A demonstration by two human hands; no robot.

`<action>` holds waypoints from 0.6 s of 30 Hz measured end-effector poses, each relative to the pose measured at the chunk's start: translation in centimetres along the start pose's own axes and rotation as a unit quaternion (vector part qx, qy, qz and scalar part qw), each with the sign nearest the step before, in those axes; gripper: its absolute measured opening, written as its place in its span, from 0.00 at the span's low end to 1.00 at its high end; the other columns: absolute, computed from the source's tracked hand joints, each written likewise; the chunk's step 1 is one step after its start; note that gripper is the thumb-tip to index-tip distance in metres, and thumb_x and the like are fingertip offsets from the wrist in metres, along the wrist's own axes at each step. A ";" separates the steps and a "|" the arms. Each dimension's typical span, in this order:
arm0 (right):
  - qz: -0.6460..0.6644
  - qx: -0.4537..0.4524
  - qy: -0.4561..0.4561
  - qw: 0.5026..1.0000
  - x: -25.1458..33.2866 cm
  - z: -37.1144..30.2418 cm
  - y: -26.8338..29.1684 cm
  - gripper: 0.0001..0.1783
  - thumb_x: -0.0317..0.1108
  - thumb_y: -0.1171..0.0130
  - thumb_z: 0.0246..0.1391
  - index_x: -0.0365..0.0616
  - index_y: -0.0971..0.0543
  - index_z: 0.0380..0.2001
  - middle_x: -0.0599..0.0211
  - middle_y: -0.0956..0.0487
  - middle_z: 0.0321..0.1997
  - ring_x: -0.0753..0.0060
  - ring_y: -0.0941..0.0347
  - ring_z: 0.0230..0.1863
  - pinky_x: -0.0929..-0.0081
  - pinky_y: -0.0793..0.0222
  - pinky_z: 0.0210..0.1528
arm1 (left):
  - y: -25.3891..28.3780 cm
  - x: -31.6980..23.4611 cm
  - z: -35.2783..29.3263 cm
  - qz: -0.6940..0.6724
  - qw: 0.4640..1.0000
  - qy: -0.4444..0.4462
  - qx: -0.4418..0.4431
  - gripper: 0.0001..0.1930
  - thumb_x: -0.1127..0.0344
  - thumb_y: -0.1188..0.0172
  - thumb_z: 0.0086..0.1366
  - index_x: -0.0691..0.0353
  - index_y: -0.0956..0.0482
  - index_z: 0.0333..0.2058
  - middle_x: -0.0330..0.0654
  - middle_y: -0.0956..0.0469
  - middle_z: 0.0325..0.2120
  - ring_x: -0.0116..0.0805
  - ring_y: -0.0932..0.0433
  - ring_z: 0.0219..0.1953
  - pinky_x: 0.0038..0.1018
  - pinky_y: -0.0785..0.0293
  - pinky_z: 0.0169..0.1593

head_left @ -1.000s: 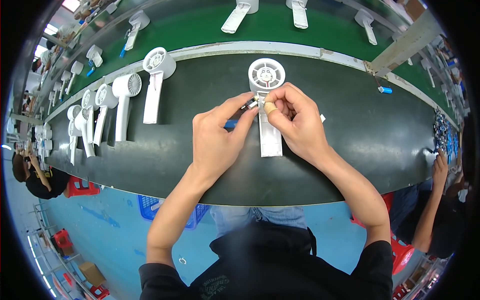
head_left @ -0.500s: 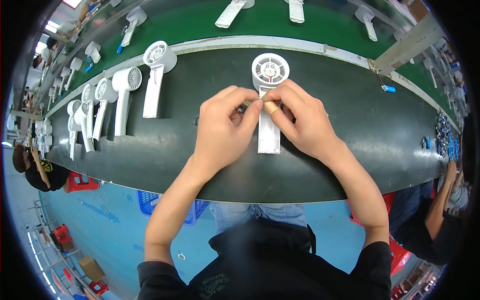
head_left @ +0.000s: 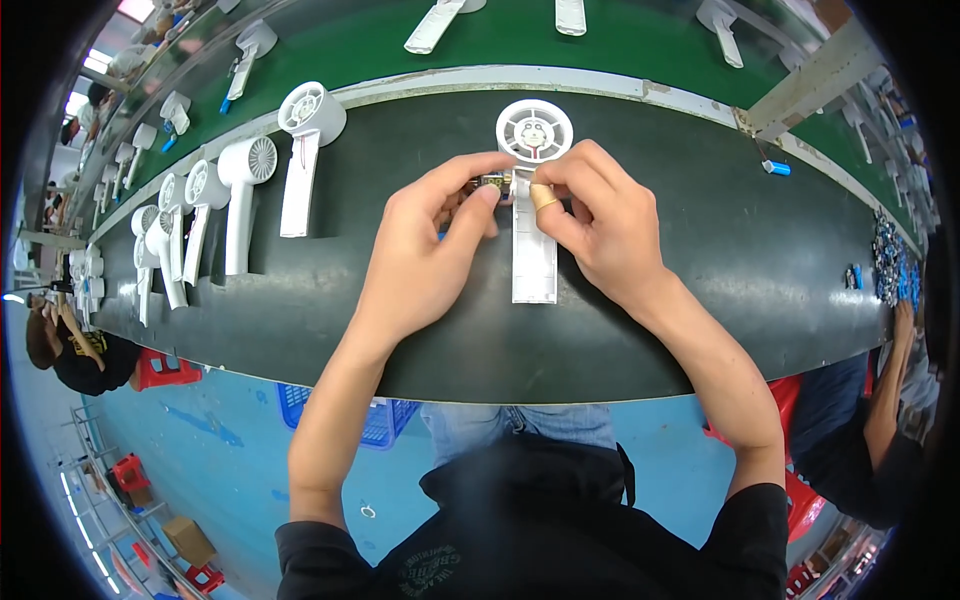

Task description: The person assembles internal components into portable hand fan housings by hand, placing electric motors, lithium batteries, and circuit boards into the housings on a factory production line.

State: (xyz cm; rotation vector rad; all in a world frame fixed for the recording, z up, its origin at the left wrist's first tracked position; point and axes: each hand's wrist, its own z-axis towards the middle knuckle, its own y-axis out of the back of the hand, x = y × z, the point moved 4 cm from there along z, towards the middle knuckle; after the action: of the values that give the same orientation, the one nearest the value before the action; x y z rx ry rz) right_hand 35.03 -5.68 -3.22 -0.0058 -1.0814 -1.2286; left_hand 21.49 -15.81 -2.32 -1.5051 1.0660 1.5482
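Observation:
A white handheld fan shell [head_left: 535, 262] lies on the dark bench in front of me, its round grilled head at the far end and its long open handle toward me. My left hand [head_left: 425, 245] is left of the handle's upper end, with a small circuit board [head_left: 494, 181] between thumb and forefinger. A bit of blue shows behind that palm, mostly hidden. My right hand [head_left: 605, 230] pinches at the handle's upper right edge, a tan finger cot [head_left: 543, 195] on one finger. Whatever sits between those fingertips is too small to make out.
Several white fans [head_left: 240, 190] stand in a row at the left of the bench. Beyond the pale ledge, a green belt [head_left: 350, 45] carries more fan shells. A blue battery [head_left: 776, 168] lies by the post at right. Other people sit at both sides.
My left hand has drawn left from the handle and its fingers have spread, baring the circuit board. My right hand stays by the handle's upper end.

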 end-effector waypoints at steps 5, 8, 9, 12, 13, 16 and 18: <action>0.157 0.014 -0.134 0.978 -0.1 -0.3 -0.2 0.04 0.25 0.38 0.55 0.37 0.21 0.34 0.77 0.30 0.29 0.87 0.39 0.26 0.85 0.44 0.27 | 0.3 0.9 -0.8 0.145 0.975 -0.153 -0.065 0.16 0.75 0.35 0.62 0.66 0.19 0.50 0.52 0.15 0.40 0.38 0.13 0.40 0.27 0.19 0.42; 0.191 0.029 -0.181 0.964 -0.6 -0.7 -0.5 0.04 0.27 0.39 0.58 0.37 0.21 0.34 0.80 0.31 0.29 0.89 0.40 0.27 0.86 0.44 0.29 | 0.1 0.6 -1.0 0.211 0.960 -0.170 -0.064 0.16 0.75 0.33 0.60 0.65 0.17 0.48 0.52 0.16 0.41 0.42 0.14 0.39 0.27 0.19 0.41; 0.205 0.030 -0.197 0.958 -0.8 -0.7 -0.7 0.04 0.27 0.39 0.60 0.37 0.21 0.34 0.81 0.31 0.28 0.90 0.40 0.27 0.86 0.44 0.30 | 0.0 0.4 -1.1 0.234 0.952 -0.185 -0.067 0.16 0.75 0.33 0.59 0.65 0.16 0.47 0.51 0.15 0.40 0.42 0.14 0.39 0.28 0.19 0.41; 0.230 0.034 -0.210 0.950 -0.9 -0.8 -0.8 0.05 0.29 0.40 0.61 0.38 0.21 0.35 0.82 0.30 0.27 0.92 0.40 0.28 0.87 0.43 0.30 | -0.3 0.4 -1.0 0.250 0.936 -0.234 -0.077 0.16 0.75 0.32 0.58 0.64 0.16 0.46 0.51 0.15 0.39 0.42 0.14 0.38 0.28 0.19 0.39; 0.231 0.035 -0.211 0.949 -0.8 -0.8 -0.8 0.05 0.29 0.40 0.61 0.38 0.21 0.35 0.82 0.30 0.27 0.92 0.40 0.28 0.87 0.43 0.30 | -0.3 0.5 -0.9 0.250 0.937 -0.233 -0.077 0.16 0.75 0.32 0.58 0.64 0.16 0.46 0.51 0.15 0.39 0.42 0.14 0.38 0.28 0.19 0.39; 0.239 0.042 -0.217 0.946 -0.8 -0.8 -0.9 0.05 0.29 0.40 0.62 0.38 0.21 0.35 0.83 0.30 0.27 0.92 0.40 0.27 0.88 0.42 0.30 | -0.4 0.5 -0.9 0.265 0.927 -0.256 -0.074 0.16 0.76 0.32 0.57 0.64 0.16 0.46 0.48 0.15 0.38 0.42 0.15 0.35 0.28 0.20 0.37; 0.252 0.051 -0.243 0.935 -1.0 -0.8 -1.1 0.06 0.30 0.41 0.63 0.38 0.21 0.35 0.83 0.29 0.26 0.92 0.39 0.27 0.88 0.41 0.31 | -0.5 0.5 -1.0 0.296 0.912 -0.272 -0.077 0.18 0.76 0.32 0.57 0.63 0.17 0.48 0.44 0.17 0.36 0.42 0.17 0.33 0.29 0.21 0.35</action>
State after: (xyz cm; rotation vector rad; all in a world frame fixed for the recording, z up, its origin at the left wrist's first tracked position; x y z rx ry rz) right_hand 34.81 -5.80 -4.88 -0.5022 -1.4590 -0.7126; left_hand 22.32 -16.57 -2.84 -0.7607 1.1252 2.3390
